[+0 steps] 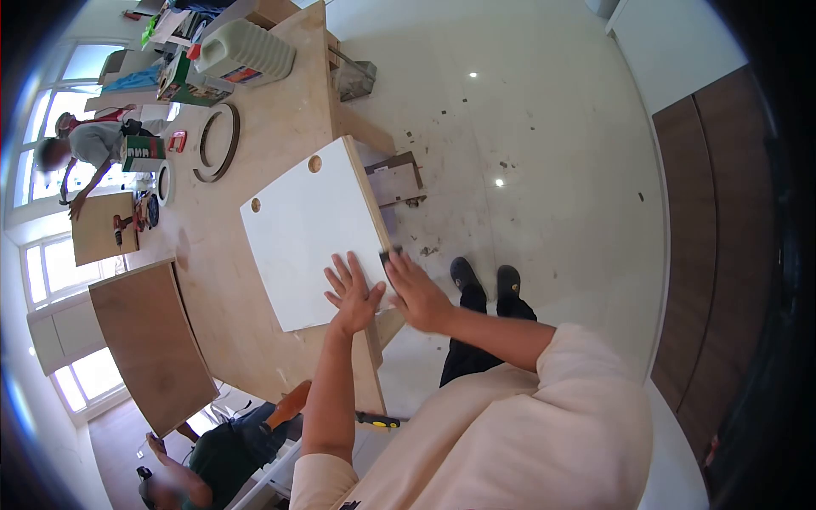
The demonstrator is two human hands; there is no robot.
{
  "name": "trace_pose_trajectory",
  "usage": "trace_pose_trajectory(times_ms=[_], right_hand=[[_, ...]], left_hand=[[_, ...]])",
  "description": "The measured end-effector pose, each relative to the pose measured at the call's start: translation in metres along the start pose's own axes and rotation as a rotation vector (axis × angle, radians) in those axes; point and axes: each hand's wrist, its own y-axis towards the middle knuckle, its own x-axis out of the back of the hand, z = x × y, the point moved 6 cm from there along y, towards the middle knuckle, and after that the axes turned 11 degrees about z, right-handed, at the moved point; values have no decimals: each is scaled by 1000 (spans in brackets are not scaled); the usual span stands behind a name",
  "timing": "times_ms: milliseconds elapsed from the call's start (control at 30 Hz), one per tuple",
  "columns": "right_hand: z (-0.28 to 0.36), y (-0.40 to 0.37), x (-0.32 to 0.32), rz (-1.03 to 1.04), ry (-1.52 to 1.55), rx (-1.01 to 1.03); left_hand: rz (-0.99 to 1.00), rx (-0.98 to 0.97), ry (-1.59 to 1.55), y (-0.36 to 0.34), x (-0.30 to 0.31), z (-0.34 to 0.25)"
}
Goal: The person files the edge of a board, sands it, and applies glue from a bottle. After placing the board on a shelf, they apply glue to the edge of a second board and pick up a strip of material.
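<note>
A white panel (310,229) with two round holes near its far end lies on the wooden workbench, its bare wood edge towards me. My left hand (350,299) rests flat on the panel's white face with fingers spread. At the panel's near edge, my right hand (418,293) presses a small dark block (390,254) against the wood. The fingers cover most of that block, so its exact kind is hidden.
On the workbench (212,314) are a large plastic jug (246,53), a curved strip (218,143) and a red drill (124,225). One person handles a brown panel (149,340); another leans over the far side. Debris (429,251) dots the floor beside my shoes.
</note>
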Motion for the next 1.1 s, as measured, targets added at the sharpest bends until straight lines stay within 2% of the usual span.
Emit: trace_pose_trajectory(times_ms=[67, 167, 233, 300, 400, 500, 633, 700, 800, 867, 933, 967, 1033, 1100], right_hand=[[-25, 66, 15, -55, -8, -92], [-71, 178, 43, -85, -60, -73], [-88, 217, 52, -101, -72, -74], [-94, 230, 55, -97, -75, -122], [-66, 167, 40, 40, -136, -94], [-61, 129, 19, -6, -160, 9], [-98, 236, 49, -79, -98, -51], [-107, 253, 49, -20, -181, -95], [-85, 191, 39, 23, -202, -46], [-53, 104, 19, 26, -191, 9], [-18, 4, 0, 35, -143, 173], [7, -38, -1, 363, -97, 53], [34, -120, -12, 714, 3, 71], [17, -138, 14, 536, 98, -13]], left_hand=[[14, 9, 5, -1, 0, 1], [25, 16, -3, -1, 0, -2], [30, 16, -12, -3, 2, -3], [21, 6, -13, -4, 1, -1], [26, 4, -2, -2, 1, -2], [23, 17, 34, 5, 1, 1], [22, 3, 31, 0, 1, 2], [9, -28, -8, -3, -2, 7], [-25, -69, -66, -2, 0, 5], [-23, -68, -74, -4, 2, 3], [-24, -62, -77, -5, 2, 1], [-26, -55, -73, -5, 2, 0], [-44, -50, -59, -4, 3, 2], [-70, -51, -50, -2, 0, 5]])
